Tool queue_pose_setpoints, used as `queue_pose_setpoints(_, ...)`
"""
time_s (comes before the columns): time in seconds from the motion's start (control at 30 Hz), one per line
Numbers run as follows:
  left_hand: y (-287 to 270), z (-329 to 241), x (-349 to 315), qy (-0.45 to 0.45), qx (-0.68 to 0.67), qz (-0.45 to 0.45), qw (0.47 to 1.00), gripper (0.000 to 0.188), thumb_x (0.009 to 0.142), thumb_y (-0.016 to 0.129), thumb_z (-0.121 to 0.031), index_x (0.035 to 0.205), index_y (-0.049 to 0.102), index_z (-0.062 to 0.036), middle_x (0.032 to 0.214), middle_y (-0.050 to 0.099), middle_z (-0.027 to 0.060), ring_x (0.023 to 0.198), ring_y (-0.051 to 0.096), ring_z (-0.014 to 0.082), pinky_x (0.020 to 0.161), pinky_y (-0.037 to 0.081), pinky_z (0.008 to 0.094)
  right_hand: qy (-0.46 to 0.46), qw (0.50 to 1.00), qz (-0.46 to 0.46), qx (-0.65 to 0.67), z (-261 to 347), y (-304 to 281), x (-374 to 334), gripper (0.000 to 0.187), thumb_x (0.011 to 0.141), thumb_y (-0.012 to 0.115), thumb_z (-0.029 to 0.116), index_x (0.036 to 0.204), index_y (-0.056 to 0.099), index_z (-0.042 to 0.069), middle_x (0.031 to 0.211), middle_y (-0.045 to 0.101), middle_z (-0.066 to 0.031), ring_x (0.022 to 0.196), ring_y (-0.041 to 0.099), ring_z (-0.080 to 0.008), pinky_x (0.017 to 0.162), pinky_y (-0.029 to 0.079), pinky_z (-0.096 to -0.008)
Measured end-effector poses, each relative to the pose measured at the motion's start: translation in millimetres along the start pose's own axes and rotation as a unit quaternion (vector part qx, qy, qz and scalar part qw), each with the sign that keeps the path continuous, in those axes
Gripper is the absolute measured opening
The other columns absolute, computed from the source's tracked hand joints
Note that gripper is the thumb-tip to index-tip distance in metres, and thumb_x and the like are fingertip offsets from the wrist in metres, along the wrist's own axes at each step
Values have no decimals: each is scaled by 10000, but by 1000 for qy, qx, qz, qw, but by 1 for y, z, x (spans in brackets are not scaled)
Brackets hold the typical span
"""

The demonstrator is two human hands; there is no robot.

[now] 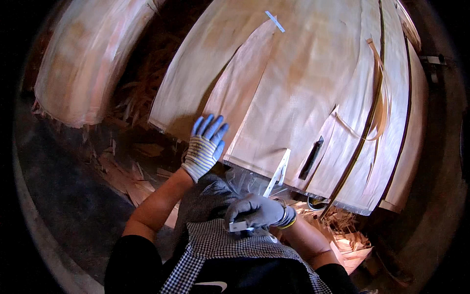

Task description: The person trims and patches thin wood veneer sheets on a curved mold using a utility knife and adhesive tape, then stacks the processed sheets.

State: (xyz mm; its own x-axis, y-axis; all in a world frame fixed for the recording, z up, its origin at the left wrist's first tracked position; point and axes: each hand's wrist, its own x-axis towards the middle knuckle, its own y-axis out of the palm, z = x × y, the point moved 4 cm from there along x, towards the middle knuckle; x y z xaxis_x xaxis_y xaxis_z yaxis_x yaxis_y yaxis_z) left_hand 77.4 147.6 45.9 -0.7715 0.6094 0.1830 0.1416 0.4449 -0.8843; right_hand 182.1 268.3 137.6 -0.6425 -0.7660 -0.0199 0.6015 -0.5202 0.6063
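My left hand (pixel 205 147), in a striped glove with blue fingers, is open and spread over the near end of a pointed strip of wood veneer (pixel 247 73). My right hand (pixel 255 211), in a grey glove, is closed in front of my apron. A white strip like paper tape (pixel 239 226) pokes out of its fingers. Beyond that hand, another white strip (pixel 276 174) stands up over the near edge of the large veneer sheet (pixel 303 88). A short piece of white tape (pixel 275 22) crosses the pointed strip's far tip.
A dark narrow object (pixel 311 159) lies on the sheet at right. Thin curled veneer slivers (pixel 379 98) lie beside a long dark gap. Another veneer stack (pixel 93 63) stands at left. Veneer scraps (pixel 350 240) litter the floor below the table's edge.
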Motion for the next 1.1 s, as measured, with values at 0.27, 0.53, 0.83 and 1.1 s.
queue_pose_setpoints(0.27, 21, -6, -18, 19, 64, -10, 998, 345, 713, 541, -160, 1055, 544, -108, 1188, 486, 93, 1162, 390, 285, 1000, 238, 473, 2, 981, -22, 193, -15, 41, 4, 341, 815, 606, 223, 1051, 541, -14, 925, 604, -81, 776, 577, -121, 681, 458, -236)
queue_pose_setpoints(0.53, 6, 26, 11, -90, -18, -67, 994, 359, 778, 503, -115, 1133, 497, -65, 1187, 494, 120, 816, 582, 295, 719, 475, 392, 113, 904, -370, -181, 9, -81, 37, 201, 840, 546, 123, 978, 559, -22, 697, 607, -73, 511, 561, -103, 433, 444, -222)
queue_pose_setpoints(0.83, -5, 52, 61, -168, 90, 89, 978, 227, 776, 480, -156, 980, 568, -110, 944, 547, 79, 860, 530, 264, 655, 424, 434, 223, 787, -418, -394, 16, -229, 123, 222, 790, 544, 196, 765, 621, -11, 569, 597, -115, 461, 596, -188, 443, 474, -301)
queue_pose_setpoints(1.1, 18, 74, 90, 11, 113, 70, 991, 474, 788, 453, -189, 1227, 421, -11, 1333, 346, 150, 1250, 292, 285, 1062, 154, 402, 164, 734, -443, -488, 13, -228, 112, 231, 761, 546, 228, 757, 623, 11, 644, 601, -187, 537, 613, -274, 555, 484, -361)
